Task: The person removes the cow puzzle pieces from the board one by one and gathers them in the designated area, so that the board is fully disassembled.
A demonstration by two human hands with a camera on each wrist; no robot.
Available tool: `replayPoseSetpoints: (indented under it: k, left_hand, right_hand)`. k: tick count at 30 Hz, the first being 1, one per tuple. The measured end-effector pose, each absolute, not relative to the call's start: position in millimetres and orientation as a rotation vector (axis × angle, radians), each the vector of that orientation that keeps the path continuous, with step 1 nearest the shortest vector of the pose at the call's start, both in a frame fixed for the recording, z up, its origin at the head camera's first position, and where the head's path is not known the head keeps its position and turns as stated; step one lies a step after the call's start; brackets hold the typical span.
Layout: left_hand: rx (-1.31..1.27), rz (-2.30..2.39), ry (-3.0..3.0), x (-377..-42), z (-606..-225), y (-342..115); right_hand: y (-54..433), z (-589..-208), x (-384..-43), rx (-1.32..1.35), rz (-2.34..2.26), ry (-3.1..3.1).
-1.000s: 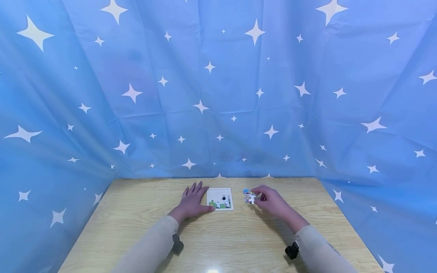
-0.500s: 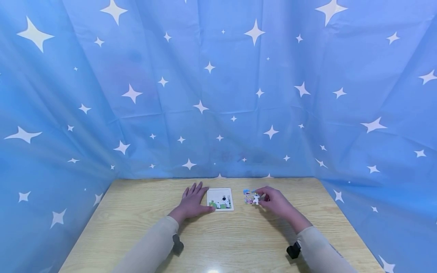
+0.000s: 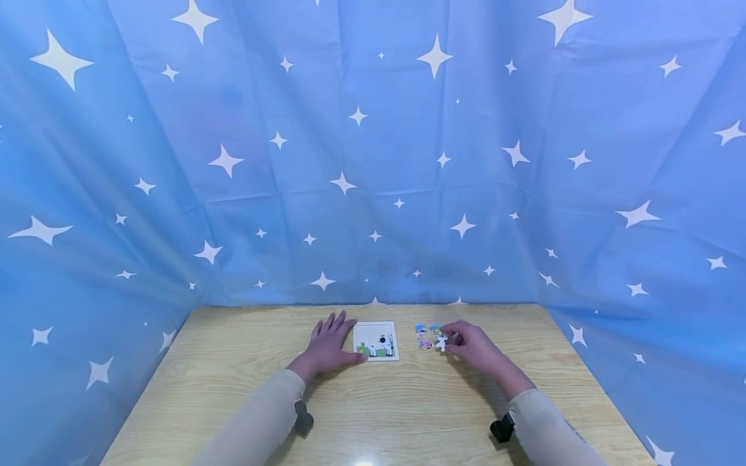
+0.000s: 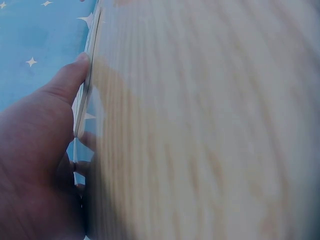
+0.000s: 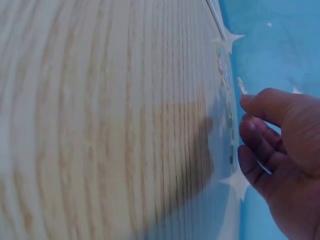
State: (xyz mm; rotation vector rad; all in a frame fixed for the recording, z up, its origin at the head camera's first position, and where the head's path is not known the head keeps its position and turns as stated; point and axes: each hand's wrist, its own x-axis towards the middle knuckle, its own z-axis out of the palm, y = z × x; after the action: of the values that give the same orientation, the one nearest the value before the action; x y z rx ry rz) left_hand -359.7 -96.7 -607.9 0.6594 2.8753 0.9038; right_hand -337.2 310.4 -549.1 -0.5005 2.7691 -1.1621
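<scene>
A square puzzle board (image 3: pixel 373 329) with a white rim lies on the table in the head view. Puzzle pieces with a black-and-white animal and green fill its near part. My left hand (image 3: pixel 327 346) spreads along the board's left side, its thumb on the near-left corner and a finger at the far-left corner. To the right of the board, my right hand (image 3: pixel 472 347) pinches a mostly white puzzle piece (image 3: pixel 441 342) between thumb and fingers. The right wrist view shows this piece edge-on at the thumb tip, raised above the table. Several loose colourful puzzle pieces (image 3: pixel 424 343) lie beside it.
The wooden table (image 3: pixel 384 408) ends at a blue curtain (image 3: pixel 373 246) with white stars, which hangs behind it and along both sides. A dark wrist camera (image 3: pixel 502 428) sits on the right sleeve, another (image 3: pixel 304 418) on the left.
My right hand has moved slightly right, carrying the white puzzle piece away from the board and uncovering more of the loose pieces. The left hand and the board have stayed in place.
</scene>
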Motion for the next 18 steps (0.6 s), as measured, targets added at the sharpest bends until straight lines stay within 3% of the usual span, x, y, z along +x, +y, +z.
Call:
replayPoseSetpoints:
  k: [18]
  left_hand:
    - [0.657, 0.907, 2.870, -359.5, -607.1, -96.6]
  right_hand:
    - [312.1, -558.4, -340.6, -0.499, -1.165, 2.748]
